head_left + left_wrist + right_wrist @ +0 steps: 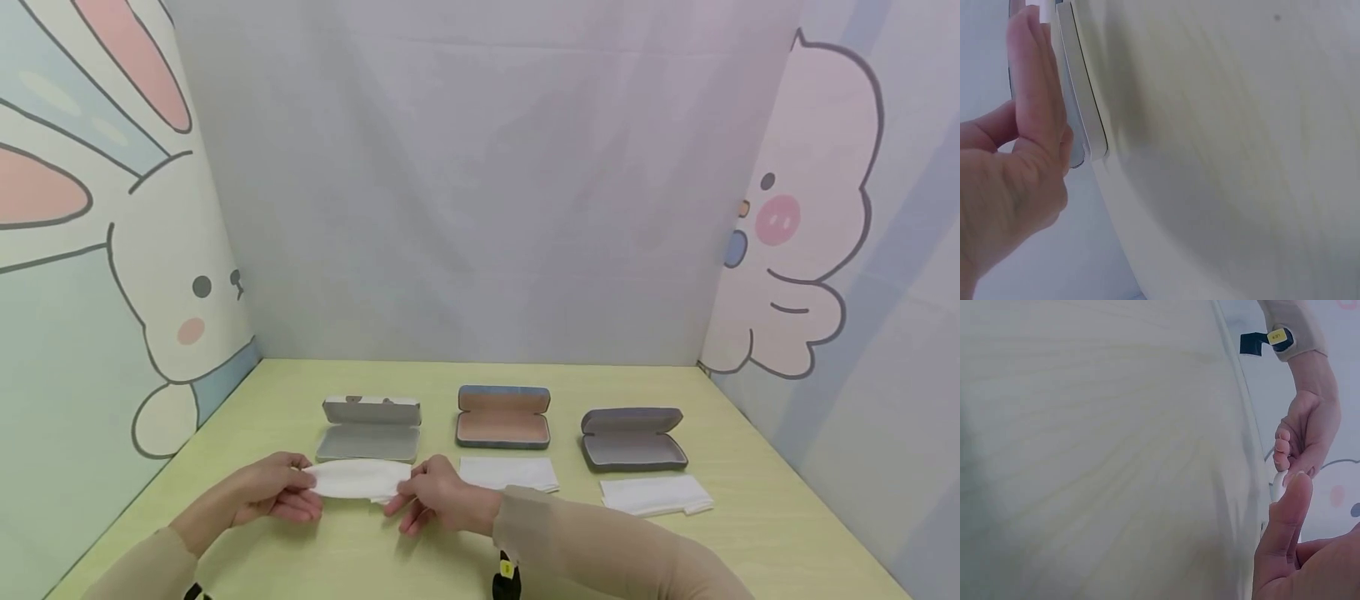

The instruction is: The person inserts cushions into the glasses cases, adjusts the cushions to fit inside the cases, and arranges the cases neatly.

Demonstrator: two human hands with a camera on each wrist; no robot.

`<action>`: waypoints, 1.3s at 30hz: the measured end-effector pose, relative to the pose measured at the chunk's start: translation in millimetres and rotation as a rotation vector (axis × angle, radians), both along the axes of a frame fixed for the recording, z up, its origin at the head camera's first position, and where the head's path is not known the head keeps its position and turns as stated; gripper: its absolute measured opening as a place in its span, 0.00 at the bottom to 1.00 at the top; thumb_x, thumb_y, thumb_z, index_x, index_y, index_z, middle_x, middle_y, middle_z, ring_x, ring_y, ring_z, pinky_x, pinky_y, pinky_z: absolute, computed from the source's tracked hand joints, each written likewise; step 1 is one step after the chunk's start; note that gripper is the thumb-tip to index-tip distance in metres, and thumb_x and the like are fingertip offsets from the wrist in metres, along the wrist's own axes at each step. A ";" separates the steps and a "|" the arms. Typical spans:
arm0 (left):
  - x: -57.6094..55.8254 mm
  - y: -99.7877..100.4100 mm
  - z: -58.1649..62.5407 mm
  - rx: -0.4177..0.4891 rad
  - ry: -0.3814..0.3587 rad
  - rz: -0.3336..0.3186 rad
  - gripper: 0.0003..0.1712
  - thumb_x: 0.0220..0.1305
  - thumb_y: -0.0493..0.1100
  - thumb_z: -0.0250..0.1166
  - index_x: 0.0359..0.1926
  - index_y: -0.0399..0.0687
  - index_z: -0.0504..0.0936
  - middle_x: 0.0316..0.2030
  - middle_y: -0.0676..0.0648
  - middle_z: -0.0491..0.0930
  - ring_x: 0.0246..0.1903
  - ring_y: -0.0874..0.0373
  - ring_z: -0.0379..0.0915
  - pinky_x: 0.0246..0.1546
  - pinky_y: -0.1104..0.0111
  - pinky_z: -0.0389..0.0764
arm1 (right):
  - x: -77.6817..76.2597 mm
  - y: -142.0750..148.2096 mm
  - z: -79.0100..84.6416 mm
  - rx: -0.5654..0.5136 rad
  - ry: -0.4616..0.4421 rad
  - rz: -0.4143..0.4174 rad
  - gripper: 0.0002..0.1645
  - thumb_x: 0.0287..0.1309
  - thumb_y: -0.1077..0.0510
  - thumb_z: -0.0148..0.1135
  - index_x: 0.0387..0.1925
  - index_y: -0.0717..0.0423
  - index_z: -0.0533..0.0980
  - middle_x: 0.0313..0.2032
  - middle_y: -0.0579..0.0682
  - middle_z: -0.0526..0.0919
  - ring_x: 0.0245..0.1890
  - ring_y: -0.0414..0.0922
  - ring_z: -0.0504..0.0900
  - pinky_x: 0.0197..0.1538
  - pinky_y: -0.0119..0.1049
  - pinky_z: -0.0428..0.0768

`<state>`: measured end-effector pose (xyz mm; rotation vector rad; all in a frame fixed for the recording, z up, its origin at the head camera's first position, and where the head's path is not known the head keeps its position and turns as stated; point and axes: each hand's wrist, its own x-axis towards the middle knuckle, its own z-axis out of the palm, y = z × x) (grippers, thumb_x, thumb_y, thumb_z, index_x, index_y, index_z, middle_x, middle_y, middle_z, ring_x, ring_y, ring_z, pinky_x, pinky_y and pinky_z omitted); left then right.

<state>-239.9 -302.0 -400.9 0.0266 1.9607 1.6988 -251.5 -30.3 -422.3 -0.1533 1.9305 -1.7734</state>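
Note:
A folded white cloth (360, 479) is stretched sideways between both hands, in front of the left glasses case. My left hand (279, 487) pinches its left end between thumb and fingers. At the right end, my right hand (435, 494) pinches it, other fingers loosely bent below. Just behind the cloth stands an open glasses case (367, 442) with a grey lining and a pale lid. In the left wrist view, the left hand (1029, 125) overlaps the case's edge (1082, 81). The right wrist view shows the right hand (1297, 550) near, with the left hand (1310, 431) beyond.
An open glasses case (502, 427) with a pinkish lining stands in the middle, a folded white cloth (510, 472) before it. To the right, a dark grey open case (634, 448) has another white cloth (656, 495) in front. Printed curtains bound the yellowish table (360, 567).

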 end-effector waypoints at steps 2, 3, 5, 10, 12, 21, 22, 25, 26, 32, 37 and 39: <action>-1.5 0.0 0.4 -0.003 0.002 0.001 0.08 0.71 0.34 0.48 0.44 0.33 0.60 0.27 0.43 0.86 0.29 0.56 0.86 0.33 0.66 0.88 | -1.5 0.8 0.9 0.002 0.000 0.008 0.06 0.63 0.67 0.56 0.31 0.61 0.67 0.27 0.61 0.87 0.08 0.40 0.75 0.12 0.29 0.76; -2.2 0.0 0.7 -0.005 0.003 0.001 0.08 0.71 0.34 0.48 0.44 0.33 0.60 0.27 0.43 0.86 0.29 0.55 0.86 0.33 0.66 0.88 | -2.2 1.2 1.4 0.001 0.000 0.013 0.05 0.63 0.67 0.56 0.32 0.62 0.68 0.27 0.61 0.87 0.08 0.40 0.75 0.12 0.29 0.76; -3.2 -0.1 1.3 -0.007 0.006 0.001 0.08 0.71 0.34 0.48 0.44 0.33 0.60 0.27 0.43 0.86 0.29 0.55 0.86 0.33 0.66 0.88 | -3.7 2.1 3.1 0.001 -0.001 0.021 0.04 0.63 0.66 0.56 0.35 0.63 0.69 0.28 0.60 0.88 0.09 0.40 0.76 0.13 0.29 0.77; -5.3 0.0 4.5 0.007 0.010 -0.002 0.08 0.71 0.34 0.48 0.44 0.33 0.60 0.27 0.43 0.86 0.29 0.56 0.86 0.33 0.66 0.88 | -8.0 3.2 8.3 -0.001 0.000 0.031 0.03 0.63 0.66 0.56 0.35 0.62 0.69 0.27 0.59 0.88 0.09 0.40 0.76 0.14 0.29 0.77; -6.3 0.3 6.0 0.008 0.014 -0.001 0.08 0.70 0.34 0.48 0.44 0.32 0.60 0.27 0.43 0.86 0.29 0.55 0.86 0.33 0.66 0.88 | -10.3 3.0 9.7 -0.007 -0.003 0.035 0.06 0.63 0.66 0.56 0.32 0.59 0.68 0.27 0.59 0.88 0.09 0.39 0.76 0.14 0.29 0.77; -12.1 -0.1 10.4 -0.003 0.031 0.011 0.11 0.71 0.35 0.48 0.47 0.30 0.59 0.27 0.43 0.86 0.29 0.55 0.86 0.34 0.66 0.88 | -21.2 0.1 15.6 -0.028 0.011 0.059 0.16 0.64 0.66 0.56 0.26 0.52 0.60 0.28 0.58 0.88 0.10 0.40 0.76 0.15 0.30 0.78; -12.7 -0.6 10.8 -0.002 0.032 0.012 0.11 0.71 0.35 0.48 0.47 0.30 0.58 0.27 0.43 0.86 0.29 0.55 0.86 0.34 0.66 0.88 | -22.2 -0.4 16.7 -0.027 0.012 0.063 0.16 0.64 0.66 0.56 0.25 0.52 0.60 0.28 0.58 0.88 0.10 0.40 0.76 0.15 0.30 0.78; -14.5 -2.0 12.2 0.003 0.033 0.021 0.12 0.71 0.34 0.48 0.48 0.29 0.57 0.27 0.43 0.86 0.29 0.55 0.86 0.34 0.66 0.88 | -25.6 -2.8 19.7 -0.027 0.012 0.068 0.17 0.64 0.65 0.56 0.24 0.51 0.60 0.28 0.57 0.88 0.10 0.39 0.76 0.16 0.30 0.78; -15.0 -2.7 12.9 0.003 0.034 0.023 0.12 0.72 0.34 0.47 0.48 0.29 0.57 0.27 0.43 0.86 0.29 0.55 0.86 0.34 0.66 0.88 | -26.3 -3.7 20.8 -0.023 0.012 0.069 0.17 0.64 0.65 0.56 0.24 0.52 0.60 0.27 0.57 0.88 0.10 0.39 0.76 0.16 0.30 0.79; -19.3 -5.4 18.5 0.007 0.047 0.027 0.13 0.72 0.34 0.46 0.49 0.29 0.55 0.28 0.43 0.86 0.29 0.55 0.86 0.35 0.66 0.88 | -30.5 -7.6 27.1 -0.016 0.023 0.069 0.08 0.64 0.63 0.57 0.31 0.57 0.67 0.26 0.54 0.88 0.11 0.40 0.76 0.17 0.30 0.79; -24.4 -7.2 20.6 -0.001 0.051 0.041 0.11 0.72 0.34 0.45 0.48 0.31 0.55 0.28 0.43 0.86 0.29 0.55 0.86 0.35 0.66 0.88 | -34.6 -9.0 31.1 -0.031 0.022 0.075 0.09 0.64 0.63 0.56 0.29 0.56 0.67 0.26 0.53 0.88 0.12 0.40 0.77 0.18 0.30 0.80; -26.8 -7.3 21.3 -0.009 0.050 0.050 0.11 0.73 0.34 0.46 0.48 0.31 0.55 0.29 0.43 0.87 0.30 0.55 0.86 0.35 0.65 0.88 | -37.1 -9.0 31.8 -0.028 0.025 0.073 0.06 0.64 0.64 0.56 0.31 0.58 0.69 0.26 0.53 0.88 0.12 0.40 0.77 0.19 0.30 0.80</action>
